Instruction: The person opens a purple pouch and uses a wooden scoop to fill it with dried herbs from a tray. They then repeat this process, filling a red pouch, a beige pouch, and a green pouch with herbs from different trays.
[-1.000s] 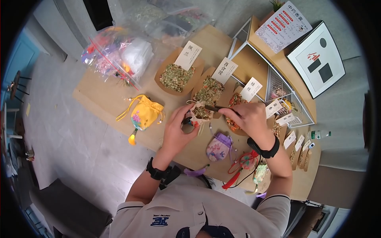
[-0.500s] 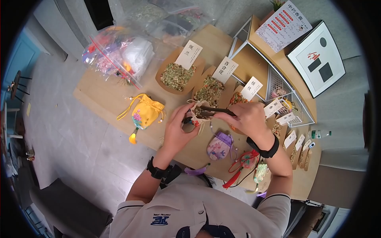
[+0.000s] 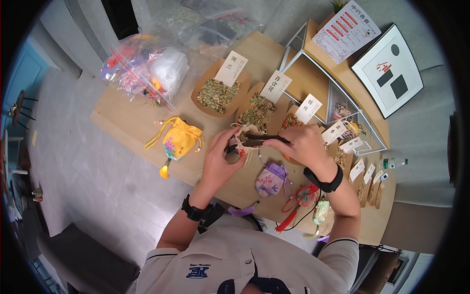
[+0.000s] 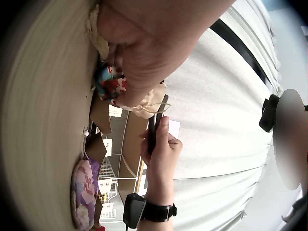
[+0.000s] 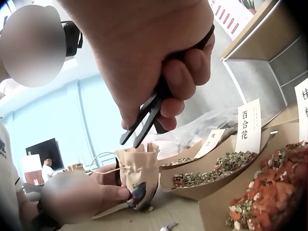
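My left hand (image 3: 220,159) grips a small cream drawstring pouch (image 5: 140,169) with a colourful printed pattern, its mouth open upward. Dark tongs (image 5: 153,111) are pinched in my right hand (image 3: 307,147), and in the right wrist view their two tips stand slightly apart just above the pouch mouth. Whether the tips hold anything cannot be told. Beyond the pouch lies a paper tray of dried green herbs (image 3: 258,110). A purple pouch (image 3: 270,180) rests on the table below the hands, and a yellow pouch (image 3: 180,139) lies to the left.
Another herb tray (image 3: 217,96) and clear plastic bags (image 3: 147,73) are at the back left. Orange-red material (image 5: 272,190) fills a tray at the right, with several labelled trays beyond. A shelf (image 3: 313,83) stands behind them. A red-tasselled pouch (image 3: 306,196) lies near the right forearm.
The tongs have moved from over the herb tray, leftward to the mouth of the cream pouch. My left hand has stayed nearly in place around the pouch.
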Motion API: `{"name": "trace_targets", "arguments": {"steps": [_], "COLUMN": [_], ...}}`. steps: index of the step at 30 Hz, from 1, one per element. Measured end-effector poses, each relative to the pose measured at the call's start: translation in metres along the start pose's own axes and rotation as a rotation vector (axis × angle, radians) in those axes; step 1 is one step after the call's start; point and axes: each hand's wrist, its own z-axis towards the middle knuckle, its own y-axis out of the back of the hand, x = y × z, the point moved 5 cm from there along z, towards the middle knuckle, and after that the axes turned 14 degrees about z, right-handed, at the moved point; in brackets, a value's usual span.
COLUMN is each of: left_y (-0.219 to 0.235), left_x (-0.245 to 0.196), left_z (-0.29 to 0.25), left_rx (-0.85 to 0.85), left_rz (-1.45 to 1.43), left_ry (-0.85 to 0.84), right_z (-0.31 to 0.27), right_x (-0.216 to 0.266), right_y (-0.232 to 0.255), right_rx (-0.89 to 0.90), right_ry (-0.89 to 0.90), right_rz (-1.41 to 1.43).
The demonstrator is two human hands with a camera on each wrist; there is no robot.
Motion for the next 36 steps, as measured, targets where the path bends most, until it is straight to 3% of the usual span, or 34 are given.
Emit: {"name": "trace_targets", "arguments": {"steps": [5,9,12,18,22,25,27,30,33,36], "left_y": [0.000,-0.001,0.000,-0.001,-0.002,0.001,-0.001,-0.003,-0.002,-0.006], "left_x": [0.000,0.001,0.000,0.001,0.007,0.006,0.003,0.002,0.000,-0.004], "left_z": [0.000,-0.001,0.001,-0.001,-0.003,-0.003,-0.005,-0.010,-0.014,-0.019], "left_rx": [0.004,0.006,-0.006,-0.009,-0.027,-0.093,-0.001,0.058,0.067,0.065], "left_rz": [-0.008,0.002,-0.004,-0.002,-0.105,-0.054,-0.069,-0.053,-0.049,0.002], "left_ry": [0.013,0.005,-0.002,0.001,0.043,-0.040,0.008,0.024,0.054,0.070], "right_z": [-0.004,-0.003,-0.007,-0.005,-0.006,-0.009,-0.006,-0.001,-0.006,-0.020], "right_x": [-0.035,-0.073,-0.091,-0.078,-0.073,-0.073,-0.069,-0.048,-0.018,0.003], "right_y": [0.013,0.000,-0.019,-0.038,-0.045,-0.050,-0.047,-0.022,-0.005,-0.030], "right_rx": [-0.093,0.026,0.084,0.152,0.223,0.218,0.196,-0.024,-0.059,0.134], "right_ry": [-0.232,-0.321,-0.259,-0.091,-0.090,-0.083,-0.071,-0.076,-0.391,-0.581], "right_rz": [0.154,-0.024,-0.055,-0.249,-0.356,-0.390,-0.380,-0.243,0.377,0.811]}}
